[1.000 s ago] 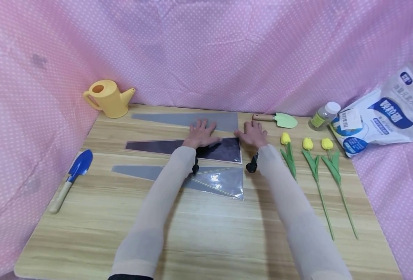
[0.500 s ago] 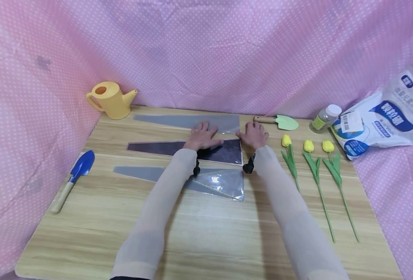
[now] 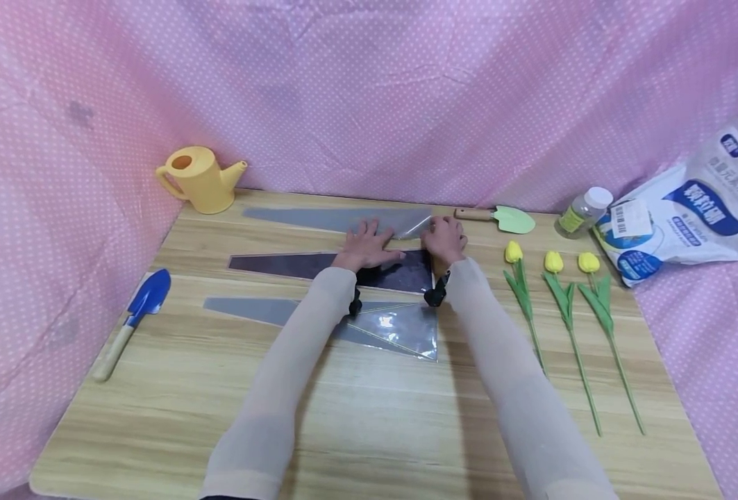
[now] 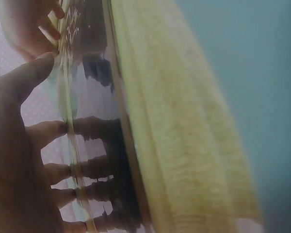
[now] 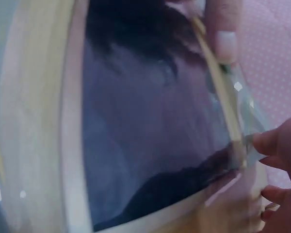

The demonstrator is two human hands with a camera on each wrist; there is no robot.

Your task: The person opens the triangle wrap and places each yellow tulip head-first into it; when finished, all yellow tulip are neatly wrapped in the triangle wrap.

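Three tapered plastic flower sleeves lie in a row on the table. The far one is a clear sleeve (image 3: 319, 217), the middle one a dark sleeve (image 3: 275, 264), and the near one another clear sleeve (image 3: 400, 326). My left hand (image 3: 369, 248) reaches over the dark sleeve, its spread fingertips pressing the near edge of the far sleeve. At that sleeve's wide right end my right hand (image 3: 445, 239) pinches the corner, and the film bends up in a shiny fold. In the right wrist view the fingers (image 5: 279, 145) grip the clear film (image 5: 247, 92).
A yellow watering can (image 3: 203, 180) stands at the back left, a blue trowel (image 3: 134, 312) at the left. Behind my right hand lies a green trowel (image 3: 500, 217). Yellow tulips (image 3: 552, 262), a capped bottle (image 3: 581, 214) and a plastic bag (image 3: 687, 215) are at the right.
My right hand has shifted slightly left and curled its fingers at the far sleeve's end, whose corner now folds upward. The left hand stays nearly in place.
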